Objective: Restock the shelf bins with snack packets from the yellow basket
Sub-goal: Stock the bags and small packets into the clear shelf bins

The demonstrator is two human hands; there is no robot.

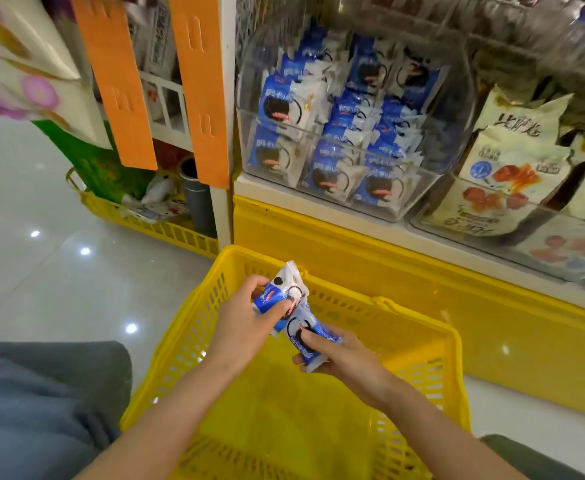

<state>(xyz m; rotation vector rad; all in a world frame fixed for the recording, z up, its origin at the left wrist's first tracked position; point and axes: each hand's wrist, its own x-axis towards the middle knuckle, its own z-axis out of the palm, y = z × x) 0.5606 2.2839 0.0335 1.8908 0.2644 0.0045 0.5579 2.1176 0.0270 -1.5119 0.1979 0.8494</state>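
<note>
Above the yellow basket (455, 375), my left grip (249, 313) is curled round one blue-and-white cookie packet (289, 284), thumb pressed on its front. My right grip (339, 355) pinches a second cookie packet (310, 342) between thumb and fingers, touching the first. Beyond the basket's far rim, a clear shelf bin (457, 98) holds matching packets.
</note>
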